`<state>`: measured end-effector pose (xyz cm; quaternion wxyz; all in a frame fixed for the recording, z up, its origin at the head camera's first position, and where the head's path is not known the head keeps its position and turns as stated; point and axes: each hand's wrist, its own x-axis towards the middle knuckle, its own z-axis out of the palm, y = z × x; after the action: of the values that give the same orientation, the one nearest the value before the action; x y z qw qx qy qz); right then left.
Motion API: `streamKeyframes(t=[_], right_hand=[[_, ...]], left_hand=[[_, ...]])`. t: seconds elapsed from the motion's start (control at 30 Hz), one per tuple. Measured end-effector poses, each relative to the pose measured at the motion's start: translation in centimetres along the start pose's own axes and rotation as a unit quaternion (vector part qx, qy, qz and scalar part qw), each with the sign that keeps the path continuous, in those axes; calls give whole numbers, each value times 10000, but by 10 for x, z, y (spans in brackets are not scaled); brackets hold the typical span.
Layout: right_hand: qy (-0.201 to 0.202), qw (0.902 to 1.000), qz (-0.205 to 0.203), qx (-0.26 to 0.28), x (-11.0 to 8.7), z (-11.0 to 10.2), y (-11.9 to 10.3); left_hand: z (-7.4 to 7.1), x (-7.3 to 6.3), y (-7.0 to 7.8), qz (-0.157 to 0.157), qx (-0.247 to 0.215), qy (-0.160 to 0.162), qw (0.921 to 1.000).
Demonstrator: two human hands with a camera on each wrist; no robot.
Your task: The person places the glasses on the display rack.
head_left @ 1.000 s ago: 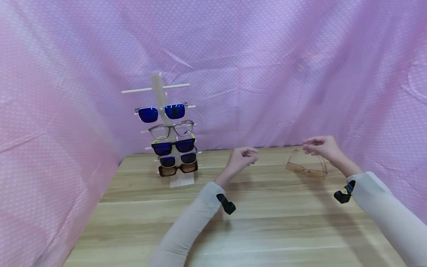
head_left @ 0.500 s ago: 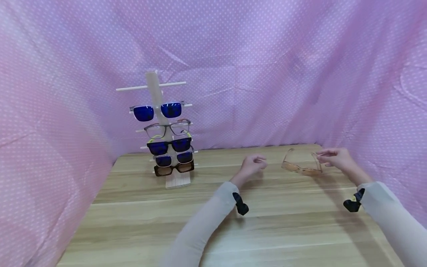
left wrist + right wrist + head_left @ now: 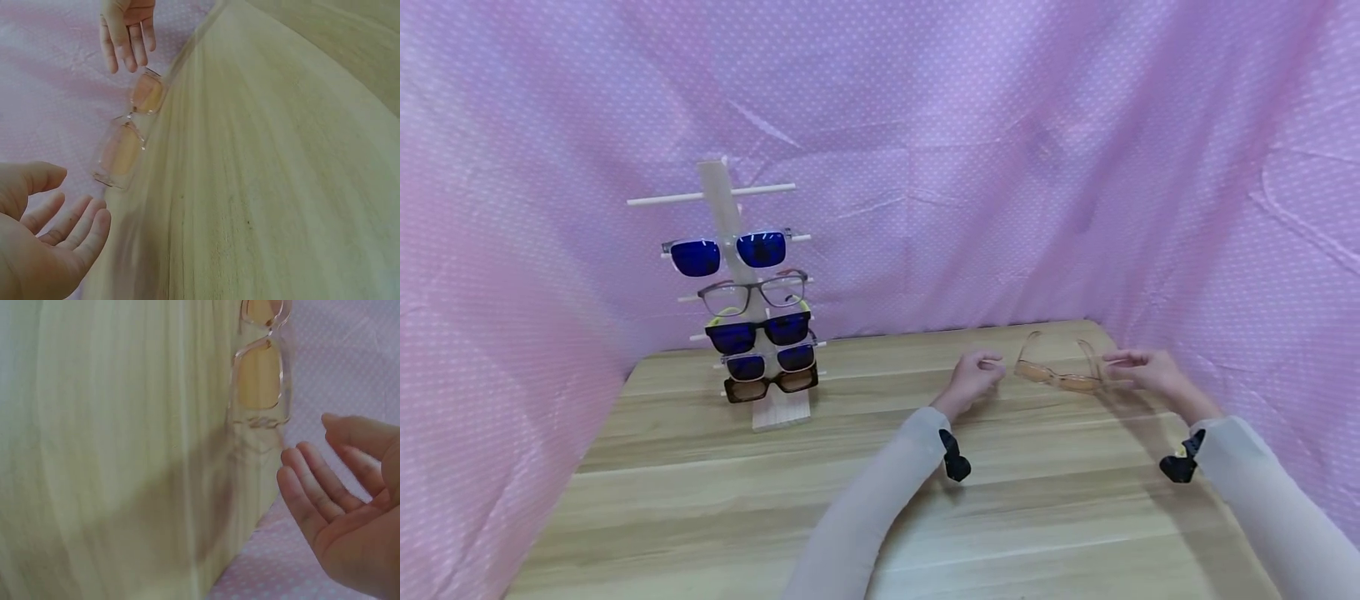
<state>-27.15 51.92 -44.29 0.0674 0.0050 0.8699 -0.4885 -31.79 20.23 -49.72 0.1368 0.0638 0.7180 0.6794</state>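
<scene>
A pair of clear-framed sunglasses with orange-tinted lenses lies on the wooden table, its temples unfolded toward the back. To its left my left hand hovers with relaxed, slightly bent fingers, holding nothing. On the other side my right hand has its fingertips close to the right end of the frame. In the right wrist view the fingers are loosely extended and apart from the sunglasses. The left wrist view shows both hands at opposite ends of the sunglasses, palms facing them.
At the left a wooden display stand bears several pairs of glasses on its rods, among them blue-lensed sunglasses and brown-framed sunglasses; its top rod is bare. A pink dotted cloth hangs behind the table.
My left hand has moved right toward the sunglasses. My right hand has come down from over them to their right end. The head view has shifted slightly right.
</scene>
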Motion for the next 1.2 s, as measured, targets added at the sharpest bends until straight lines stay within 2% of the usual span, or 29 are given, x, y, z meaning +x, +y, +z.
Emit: streamKeyframes(t=[0.13, 0.4, 0.63, 0.87, 1.07, 1.2], right_hand=[[-180, 9998, -21, -112, 2, 5, 6], [-437, 9988, 50, 225, 6, 10, 12], [-624, 9980, 15, -84, 9, 14, 16], [-304, 9980, 16, -550, 9, 19, 22], [-347, 9951, -10, -926, 10, 24, 22], [-399, 9929, -166, -1111, 11, 28, 18]], left_hand=[[4, 4, -1, -83, 30, 38, 10000], [5, 7, -2, -116, 242, 18, 9996], [3, 6, -6, -229, 450, 151, 9986], [6, 7, -10, -232, 440, 193, 9986], [7, 6, -12, -286, 443, 249, 9983], [5, 7, -13, -218, 386, 206, 9988]])
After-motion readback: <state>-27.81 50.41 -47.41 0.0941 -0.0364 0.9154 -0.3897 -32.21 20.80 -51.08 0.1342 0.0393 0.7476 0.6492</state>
